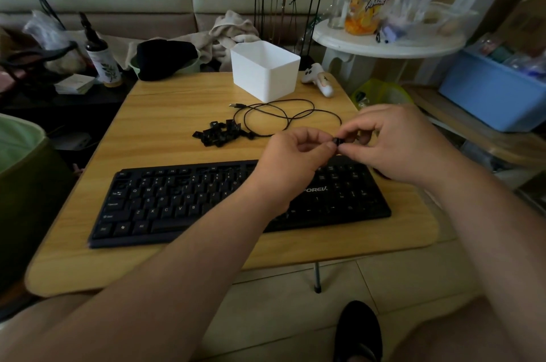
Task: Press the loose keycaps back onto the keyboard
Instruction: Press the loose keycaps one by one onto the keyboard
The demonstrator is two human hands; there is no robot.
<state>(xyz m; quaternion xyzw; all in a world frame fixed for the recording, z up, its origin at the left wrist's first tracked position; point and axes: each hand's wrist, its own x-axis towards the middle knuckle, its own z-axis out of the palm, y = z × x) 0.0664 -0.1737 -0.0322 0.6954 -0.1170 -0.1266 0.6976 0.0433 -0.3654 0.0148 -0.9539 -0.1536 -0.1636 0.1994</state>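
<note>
1. Keyboard (206,202): black, lying flat on the wooden bench (165,137), nearest the person. Some upper-row sockets look bare; the dim light leaves the count unclear.
2. Keycap (337,141): one small black cap, held in the air just above the keyboard's far edge, towards its right half.
3. Left hand (291,155): fingers curled, fingertips meeting the keycap from the left; it appears to share the pinch.
4. Right hand (393,143): thumb and forefinger pinching the same keycap from the right, other fingers loosely bent.
5. Loose keycaps (220,132): a black heap on the bench beyond the keyboard, left of the hands.
6. Cable (283,116): thin, black, coiled beyond the keyboard beside the heap.
7. White box (266,72): beyond the cable, at the far end of the bench.
8. Handling note (judgement): turn the cap legend-up, read it, find its matching bare socket, set the stem squarely over it, and press straight down with one fingertip. A tilted cap is likely to jam or bend the stem.
</note>
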